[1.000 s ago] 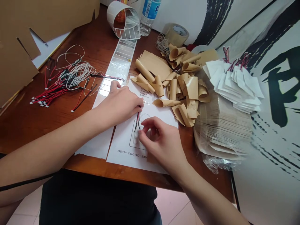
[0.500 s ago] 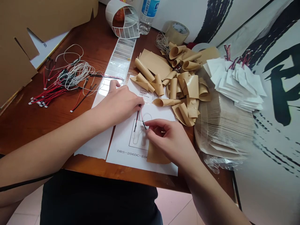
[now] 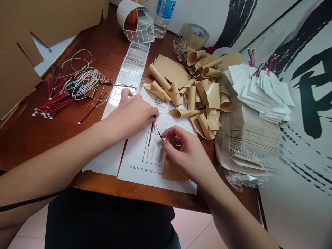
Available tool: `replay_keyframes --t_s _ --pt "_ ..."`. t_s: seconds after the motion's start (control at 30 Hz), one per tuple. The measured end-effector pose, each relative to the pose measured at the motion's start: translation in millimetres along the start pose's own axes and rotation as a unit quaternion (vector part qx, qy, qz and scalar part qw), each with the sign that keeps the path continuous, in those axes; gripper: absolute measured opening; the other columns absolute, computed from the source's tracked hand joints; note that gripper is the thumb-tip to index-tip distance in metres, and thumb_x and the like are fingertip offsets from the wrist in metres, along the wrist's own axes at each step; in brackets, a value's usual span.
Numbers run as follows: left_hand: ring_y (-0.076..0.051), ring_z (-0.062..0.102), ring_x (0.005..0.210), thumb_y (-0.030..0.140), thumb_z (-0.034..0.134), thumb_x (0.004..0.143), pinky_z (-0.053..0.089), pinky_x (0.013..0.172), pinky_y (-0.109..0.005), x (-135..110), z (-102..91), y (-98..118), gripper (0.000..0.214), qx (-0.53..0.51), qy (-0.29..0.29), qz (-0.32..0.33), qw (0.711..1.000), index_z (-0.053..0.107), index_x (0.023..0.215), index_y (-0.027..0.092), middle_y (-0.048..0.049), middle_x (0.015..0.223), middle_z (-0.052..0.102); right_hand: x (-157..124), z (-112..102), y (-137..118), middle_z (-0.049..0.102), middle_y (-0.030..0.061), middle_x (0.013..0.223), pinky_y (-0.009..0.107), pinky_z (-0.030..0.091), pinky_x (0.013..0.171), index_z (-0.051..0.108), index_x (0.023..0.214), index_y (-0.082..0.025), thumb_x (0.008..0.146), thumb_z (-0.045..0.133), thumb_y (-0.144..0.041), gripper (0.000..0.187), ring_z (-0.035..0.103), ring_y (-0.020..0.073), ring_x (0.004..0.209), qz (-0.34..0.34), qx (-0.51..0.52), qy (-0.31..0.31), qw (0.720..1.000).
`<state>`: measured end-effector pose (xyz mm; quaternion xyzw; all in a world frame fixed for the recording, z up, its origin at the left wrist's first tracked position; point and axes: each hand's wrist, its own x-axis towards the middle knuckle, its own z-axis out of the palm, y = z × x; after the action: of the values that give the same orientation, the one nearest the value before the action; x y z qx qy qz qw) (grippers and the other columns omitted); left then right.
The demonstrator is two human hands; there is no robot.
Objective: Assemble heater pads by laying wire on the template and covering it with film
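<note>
A thin red and black wire lead (image 3: 157,126) runs over a printed sheet (image 3: 135,173) with a drawn outline and lettering. My left hand (image 3: 131,112) is closed at its upper end, thumb and forefinger together, pressing it near the paper. My right hand (image 3: 183,147) pinches a black-sleeved end of the lead between thumb and forefinger. Another black-tipped branch (image 3: 149,140) hangs free over the drawn rectangle. A fine pale loop of wire (image 3: 164,125) curves above my right fingertips. Under my right hand lies a brown paper piece (image 3: 174,170), partly hidden.
A tangle of white, red and black wires (image 3: 77,84) lies at the left. Beyond my left hand runs a label strip (image 3: 132,64) from its roll (image 3: 121,20). Curled brown papers (image 3: 192,97) and stacked white packets (image 3: 261,91) are at the right. A bottle (image 3: 163,19) stands behind.
My right hand's fingers have shifted slightly up and right, carrying the pinched black-sleeved end along. My left hand has hardly moved.
</note>
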<state>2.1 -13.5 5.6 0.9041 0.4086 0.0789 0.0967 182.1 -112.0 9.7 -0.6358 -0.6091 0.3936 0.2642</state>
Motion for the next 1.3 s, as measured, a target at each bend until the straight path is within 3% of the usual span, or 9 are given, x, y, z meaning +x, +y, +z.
replay_keyframes --t_s 0.33,0.53,0.77,0.97,1.13,1.3 --pt "-0.030 0.065 0.094 0.026 0.054 0.098 0.031 0.097 -0.057 0.6 -2.3 2.0 0.023 0.011 -0.009 0.001 1.000 0.077 0.098 0.027 -0.0048 0.079 0.075 -0.9 -0.9 1.1 0.053 -0.0049 0.071 0.028 0.037 0.054 0.051 0.086 -0.025 0.086 0.053 -0.027 0.003 0.046 0.0123 0.057 0.002 0.009 -0.040 0.999" --pt "-0.028 0.064 0.093 0.024 0.054 0.097 0.031 0.098 -0.058 0.7 0.4 0.4 0.023 0.008 -0.001 0.002 1.000 0.077 0.099 0.027 -0.0045 0.079 0.075 -3.0 -0.9 2.6 0.058 -0.0031 0.078 0.030 0.042 0.062 0.046 0.091 -0.025 0.091 0.050 -0.022 0.005 0.055 0.0137 0.064 -0.033 -0.018 -0.020 0.999" --pt "-0.027 0.065 0.093 0.024 0.055 0.096 0.030 0.100 -0.058 0.8 1.2 -0.9 0.023 0.000 0.004 -0.001 1.000 0.078 0.099 0.028 -0.0034 0.078 0.074 -5.7 -2.0 0.6 0.065 -0.0006 0.081 0.026 0.047 0.061 0.071 0.088 -0.022 0.087 0.053 -0.010 0.022 0.059 0.0115 0.066 -0.124 -0.071 -0.008 0.990" --pt "-0.027 0.065 0.096 0.025 0.055 0.097 0.029 0.102 -0.058 2.0 0.3 -1.4 0.024 -0.007 -0.010 -0.006 1.000 0.078 0.100 0.029 -0.0032 0.078 0.074 -9.9 -3.6 0.1 0.072 0.0005 0.084 0.023 0.053 0.060 0.077 0.094 -0.020 0.086 0.058 -0.009 0.023 0.066 0.0110 0.068 -0.152 -0.067 -0.003 0.986" --pt "-0.028 0.064 0.095 0.025 0.053 0.098 0.030 0.101 -0.058 3.0 3.5 -4.5 0.026 -0.001 -0.008 -0.007 1.000 0.079 0.101 0.030 -0.0032 0.077 0.073 -10.3 -2.1 2.8 0.074 0.0023 0.094 0.024 0.057 0.069 0.075 0.099 -0.020 0.089 0.061 -0.006 0.022 0.070 0.0122 0.075 -0.241 -0.139 0.016 0.960" --pt "-0.028 0.065 0.096 0.025 0.054 0.098 0.030 0.100 -0.059 2.0 0.9 -2.4 0.025 -0.002 -0.005 -0.007 1.000 0.079 0.101 0.029 -0.0039 0.079 0.075 -10.3 1.7 8.9 0.074 0.0051 0.089 0.025 0.055 0.065 0.073 0.098 -0.018 0.095 0.061 -0.008 0.016 0.069 0.0150 0.076 -0.340 -0.246 0.099 0.902"
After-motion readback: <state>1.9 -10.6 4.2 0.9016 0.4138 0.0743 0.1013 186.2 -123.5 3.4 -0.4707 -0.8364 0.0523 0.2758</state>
